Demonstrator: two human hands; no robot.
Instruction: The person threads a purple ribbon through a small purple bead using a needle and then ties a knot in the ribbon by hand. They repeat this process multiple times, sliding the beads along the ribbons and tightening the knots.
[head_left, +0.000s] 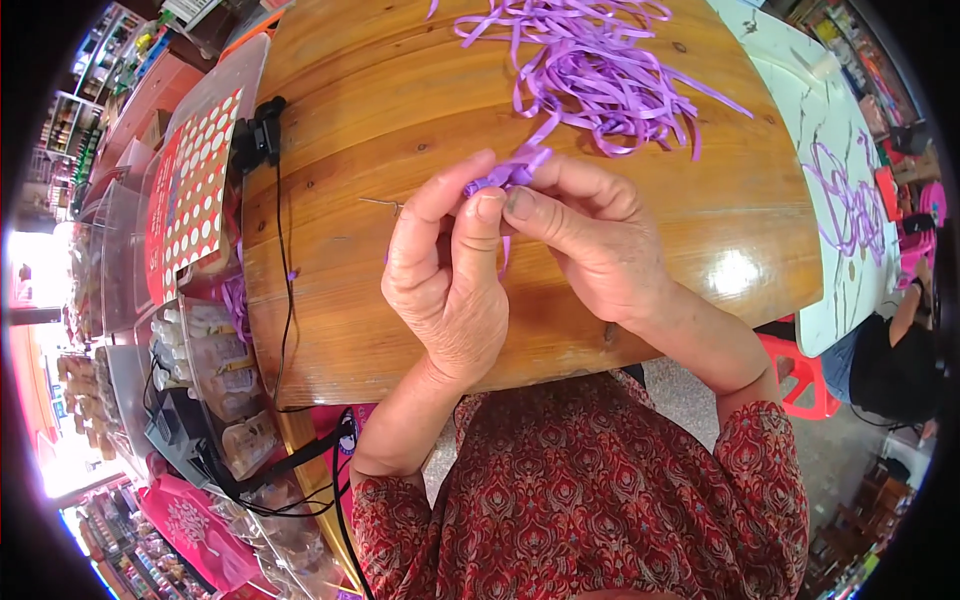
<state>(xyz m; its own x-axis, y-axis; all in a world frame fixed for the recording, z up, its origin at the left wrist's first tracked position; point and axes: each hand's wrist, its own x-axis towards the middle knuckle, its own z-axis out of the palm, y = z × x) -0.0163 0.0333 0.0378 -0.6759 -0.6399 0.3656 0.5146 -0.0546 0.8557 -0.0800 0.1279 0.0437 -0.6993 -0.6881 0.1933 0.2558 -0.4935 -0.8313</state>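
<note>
Both my hands are raised over the wooden table (350, 330), their fingertips meeting at a small folded bit of purple ribbon (518, 172). My left hand (445, 260) pinches the ribbon's left end between thumb and fingers. From the other side, my right hand (600, 230) grips it with the thumb tip beside the left thumb. A short tail of ribbon hangs below the fingers. Farther back on the table lies a large tangled heap of purple ribbon (610, 75). A thin metal piece, perhaps a hook or needle, (382, 202) shows just left of my left hand.
A black cable (283, 220) runs down the table's left side from a black clamp-like device (262, 132). Plastic bins with bottles (215, 350) stand at the left. To the right are a white marble-patterned table (790, 90) with loose purple ribbon (845, 195), a red stool (800, 375) and another person (890, 350).
</note>
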